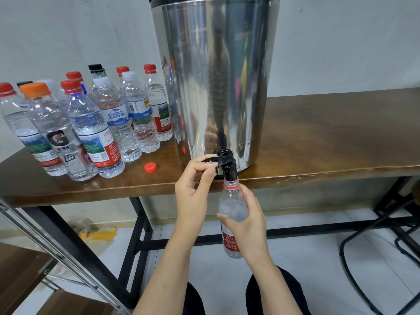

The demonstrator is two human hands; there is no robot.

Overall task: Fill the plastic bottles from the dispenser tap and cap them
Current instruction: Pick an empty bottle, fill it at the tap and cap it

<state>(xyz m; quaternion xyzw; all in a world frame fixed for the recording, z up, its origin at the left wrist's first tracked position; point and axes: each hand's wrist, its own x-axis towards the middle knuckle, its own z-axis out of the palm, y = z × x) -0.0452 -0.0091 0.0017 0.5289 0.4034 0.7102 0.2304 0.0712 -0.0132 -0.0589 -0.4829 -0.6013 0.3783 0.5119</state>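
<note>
A large steel dispenser [216, 76] stands on the brown table [329, 142], its black tap [228, 165] hanging over the front edge. My left hand [195, 189] pinches the tap's black lever [210, 159]. My right hand [246, 217] grips an uncapped clear bottle [233, 208] with a red neck ring and red label, its mouth right under the tap spout. Water shows inside the bottle. A loose red cap [150, 167] lies on the table left of the dispenser.
Several capped, filled bottles [91, 123] stand clustered at the table's left, with red, white, orange and black caps. Below are the table's black metal frame [138, 226], a black chair frame [372, 242] at right, and yellow bags [100, 234] on the floor.
</note>
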